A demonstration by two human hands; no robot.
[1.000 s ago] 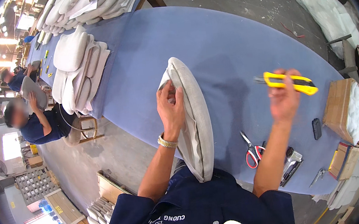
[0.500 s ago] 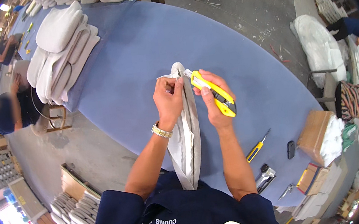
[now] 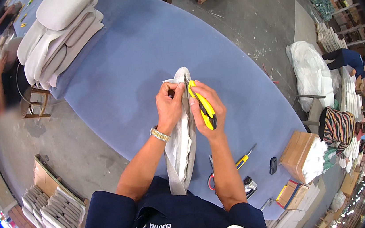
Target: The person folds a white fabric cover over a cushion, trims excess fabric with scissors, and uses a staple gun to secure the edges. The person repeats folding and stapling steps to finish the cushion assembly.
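A light grey fabric-covered cushion (image 3: 189,160) stands on edge in front of me, its long open side showing white filling. Near its far end, my left hand (image 3: 168,108) is closed in a pinch on the cushion's fabric edge. My right hand (image 3: 213,106) grips a yellow utility knife (image 3: 208,106) with black parts. The knife's tip is at the cushion's seam, just right of my left fingertips; whether the blade touches the cloth is too small to tell.
On the blue table (image 3: 139,43) lie a yellow screwdriver (image 3: 242,162), scissors (image 3: 211,181) partly behind my right forearm, a metal tool (image 3: 249,186) and a black object (image 3: 273,165). A cardboard box (image 3: 300,150) stands at right. Stacked grey cushions (image 3: 65,35) sit far left. Other people work nearby.
My right hand has brought the knife left, closer against the cushion's far end, and turned it more upright. My left hand keeps its pinch. The view has shifted, bringing the scissors into sight.
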